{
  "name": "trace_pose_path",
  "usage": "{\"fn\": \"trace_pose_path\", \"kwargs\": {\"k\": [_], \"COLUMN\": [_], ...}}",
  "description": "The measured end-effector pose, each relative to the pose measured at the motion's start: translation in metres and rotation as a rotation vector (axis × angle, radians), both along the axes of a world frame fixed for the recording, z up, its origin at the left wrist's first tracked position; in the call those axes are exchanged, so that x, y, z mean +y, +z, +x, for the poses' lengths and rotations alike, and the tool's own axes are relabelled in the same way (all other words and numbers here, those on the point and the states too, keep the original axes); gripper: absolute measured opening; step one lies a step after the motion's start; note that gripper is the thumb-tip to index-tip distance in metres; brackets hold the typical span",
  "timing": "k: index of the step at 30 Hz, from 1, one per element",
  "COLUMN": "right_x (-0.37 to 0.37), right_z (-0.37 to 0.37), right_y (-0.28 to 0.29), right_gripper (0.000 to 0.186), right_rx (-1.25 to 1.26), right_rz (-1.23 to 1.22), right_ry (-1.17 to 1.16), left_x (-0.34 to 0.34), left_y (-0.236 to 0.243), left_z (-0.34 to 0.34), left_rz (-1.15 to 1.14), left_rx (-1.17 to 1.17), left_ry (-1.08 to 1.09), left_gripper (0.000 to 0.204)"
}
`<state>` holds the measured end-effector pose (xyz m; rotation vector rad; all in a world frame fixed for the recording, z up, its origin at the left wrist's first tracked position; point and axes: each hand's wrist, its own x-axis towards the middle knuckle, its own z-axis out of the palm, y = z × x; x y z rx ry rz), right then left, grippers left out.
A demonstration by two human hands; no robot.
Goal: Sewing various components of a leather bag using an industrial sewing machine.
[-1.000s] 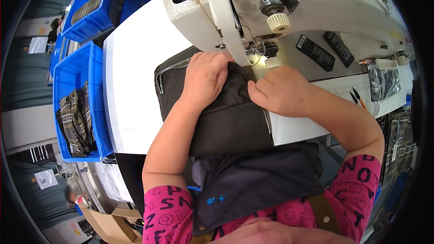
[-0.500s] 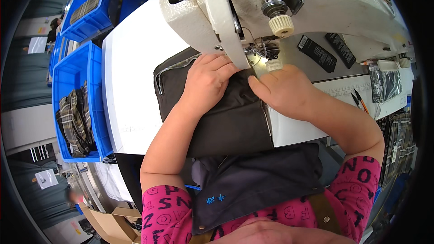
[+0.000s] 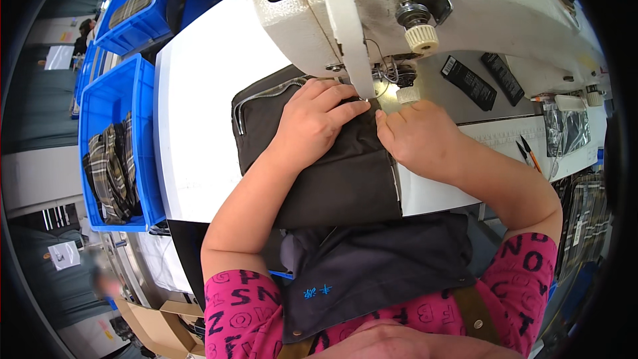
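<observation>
A dark brown fabric piece (image 3: 339,193), with a silver zipper (image 3: 269,92) along its far left part, lies on the white table under a sewing machine (image 3: 359,40). My left hand (image 3: 312,123) rests flat on the fabric, its fingers stretched toward the presser foot area. Close to the needle area, my right hand (image 3: 425,136) has its fingers curled, with thumb and forefinger pinching the fabric's right edge. The needle itself is hidden behind the machine's white guard (image 3: 349,40).
Blue bins (image 3: 149,139) with plaid fabric (image 3: 109,169) stand at the left. Two black printed tags (image 3: 468,83) lie on the machine bed. Farther right are a ruler strip (image 3: 508,134), a pen (image 3: 531,156) and a clear plastic packet (image 3: 567,129). An opened cardboard box (image 3: 156,329) sits at the lower left.
The view has shifted slightly, so machine, fabric and hands appear a little farther right. My left fingers look slightly more spread. Both hands stay at the fabric beside the needle area.
</observation>
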<state>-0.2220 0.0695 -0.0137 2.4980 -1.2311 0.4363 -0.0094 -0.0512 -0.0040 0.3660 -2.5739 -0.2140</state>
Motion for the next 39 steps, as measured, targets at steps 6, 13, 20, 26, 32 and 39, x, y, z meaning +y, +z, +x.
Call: {"fn": "trace_pose_path", "kwargs": {"k": [6, 13, 20, 26, 32, 39], "right_x": [0.0, 0.001, -0.005, -0.008, -0.009, -0.011], "right_z": [0.005, 0.003, 0.005, 0.005, 0.005, 0.005], "right_y": [-0.001, 0.01, 0.007, 0.006, 0.006, 0.003], "right_gripper": [0.007, 0.035, 0.061, 0.063, 0.056, 0.057], "right_rx": [-0.082, -0.094, -0.036, -0.018, -0.096, -0.1], "right_rz": [0.047, 0.185, 0.236, 0.242, 0.228, 0.182], "right_ry": [0.02, -0.015, -0.133, -0.192, -0.157, -0.159], "left_x": [-0.012, -0.019, -0.038, -0.042, -0.028, -0.048], "left_y": [-0.002, -0.003, -0.004, -0.001, -0.005, -0.007], "left_z": [0.006, 0.005, 0.005, 0.002, 0.007, 0.005], "left_rz": [-0.053, -0.069, -0.108, -0.112, -0.167, -0.151], "left_rx": [-0.008, 0.012, -0.027, -0.052, -0.072, -0.043], "left_ry": [-0.075, -0.101, -0.098, -0.102, 0.02, -0.056], "left_gripper": [0.032, 0.03, 0.029, 0.03, 0.034, 0.036]}}
